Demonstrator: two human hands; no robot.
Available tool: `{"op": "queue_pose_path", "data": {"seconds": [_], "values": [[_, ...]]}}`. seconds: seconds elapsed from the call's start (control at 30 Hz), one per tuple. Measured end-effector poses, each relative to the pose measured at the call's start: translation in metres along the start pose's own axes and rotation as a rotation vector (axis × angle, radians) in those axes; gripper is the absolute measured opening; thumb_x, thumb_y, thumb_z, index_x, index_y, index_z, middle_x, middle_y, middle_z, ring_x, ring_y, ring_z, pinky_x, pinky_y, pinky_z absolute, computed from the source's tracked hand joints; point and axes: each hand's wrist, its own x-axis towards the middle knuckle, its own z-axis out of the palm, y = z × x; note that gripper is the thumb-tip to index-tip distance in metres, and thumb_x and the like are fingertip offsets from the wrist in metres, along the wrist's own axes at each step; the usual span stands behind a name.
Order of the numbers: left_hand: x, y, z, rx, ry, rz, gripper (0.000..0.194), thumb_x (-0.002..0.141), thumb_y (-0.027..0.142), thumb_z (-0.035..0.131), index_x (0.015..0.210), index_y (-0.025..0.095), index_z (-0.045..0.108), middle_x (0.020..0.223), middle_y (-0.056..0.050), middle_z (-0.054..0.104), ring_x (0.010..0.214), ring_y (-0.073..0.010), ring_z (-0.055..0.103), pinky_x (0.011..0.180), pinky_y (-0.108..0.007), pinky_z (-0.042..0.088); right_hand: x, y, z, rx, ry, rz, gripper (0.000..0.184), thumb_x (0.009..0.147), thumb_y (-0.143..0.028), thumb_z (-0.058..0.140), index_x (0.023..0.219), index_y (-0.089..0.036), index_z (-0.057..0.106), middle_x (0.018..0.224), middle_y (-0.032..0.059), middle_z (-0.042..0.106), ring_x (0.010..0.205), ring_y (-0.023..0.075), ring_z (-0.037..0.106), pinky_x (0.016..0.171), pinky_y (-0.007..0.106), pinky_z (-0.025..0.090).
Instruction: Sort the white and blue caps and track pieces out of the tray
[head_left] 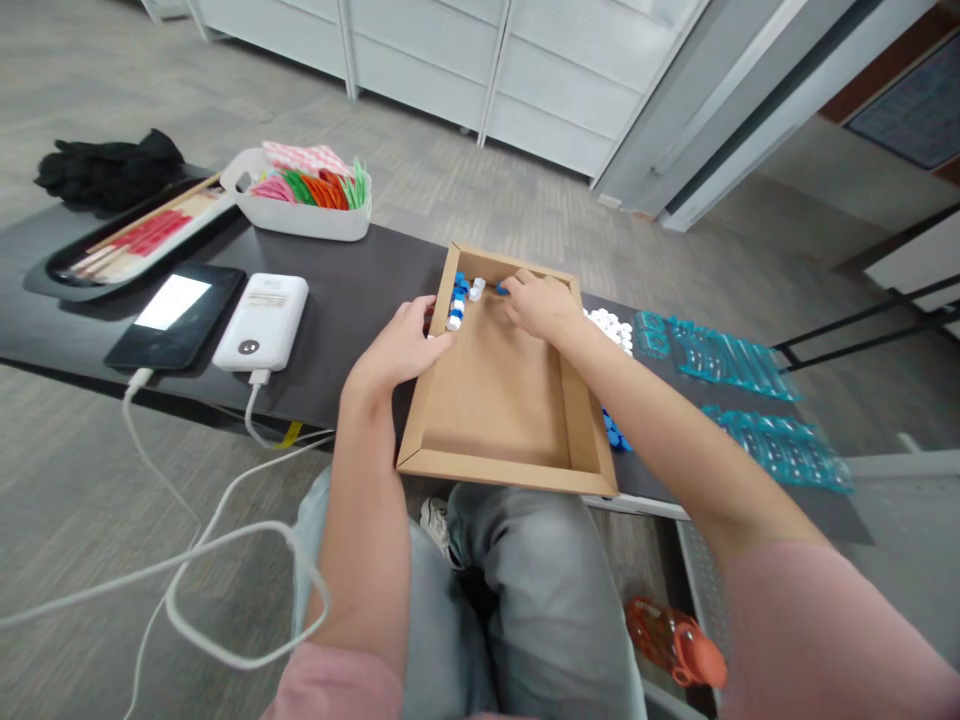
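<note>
A shallow cardboard tray (504,470) lies on the dark table, its near edge overhanging my lap. Small blue and white caps (459,297) are lined up along its far left corner. My left hand (405,345) grips the tray's left wall, fingers curled over the rim beside the caps. My right hand (538,303) reaches into the far end of the tray with its fingers pinched on a small blue cap (501,289).
Loose white caps (611,327) and blue caps (615,432) lie right of the tray, beside teal plastic racks (720,358). To the left are a white power bank (262,322), a phone (176,315), a white bin of coloured items (307,195), a dark tray of sticks (124,245) and black gloves (109,165).
</note>
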Motion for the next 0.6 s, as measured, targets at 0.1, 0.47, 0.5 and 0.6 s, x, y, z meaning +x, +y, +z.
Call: {"op": "queue_pose_path", "data": {"seconds": [0.1,0.47,0.5,0.6], "values": [[-0.003,0.001,0.002,0.013,0.024,-0.003,0.068,0.089,0.033,0.093,0.155,0.026,0.078,0.158,-0.016,0.078,0.147,-0.0390,0.075,0.135,-0.060,0.059,0.017,-0.015,0.004,-0.090,-0.056,0.062,0.046,0.117,-0.025,0.062,0.160,-0.019,0.075,0.156,0.0272,0.083,0.137,0.0474,0.082,0.111,0.058,0.063],[-0.005,0.013,0.003,-0.057,0.000,-0.068,0.069,0.087,0.038,0.093,0.153,0.024,0.076,0.161,-0.017,0.080,0.143,-0.0383,0.080,0.127,-0.058,0.067,0.020,-0.021,0.001,-0.025,-0.049,0.114,0.044,0.122,-0.025,0.052,0.163,-0.020,0.068,0.160,0.0256,0.081,0.139,0.0453,0.081,0.109,0.056,0.065],[-0.006,0.015,0.003,-0.064,0.002,-0.077,0.068,0.087,0.037,0.093,0.152,0.024,0.076,0.161,-0.017,0.081,0.142,-0.0383,0.081,0.127,-0.058,0.067,0.021,-0.022,0.001,-0.023,-0.057,0.126,0.045,0.122,-0.025,0.051,0.164,-0.019,0.067,0.161,0.0261,0.081,0.140,0.0453,0.081,0.110,0.056,0.064],[-0.006,0.018,0.004,-0.078,0.016,-0.088,0.068,0.085,0.034,0.093,0.151,0.023,0.075,0.157,-0.017,0.082,0.140,-0.0383,0.082,0.128,-0.059,0.067,0.023,-0.025,0.001,-0.021,-0.077,0.131,0.045,0.122,-0.022,0.050,0.163,-0.017,0.066,0.163,0.0278,0.079,0.143,0.0461,0.080,0.115,0.057,0.063]]}}
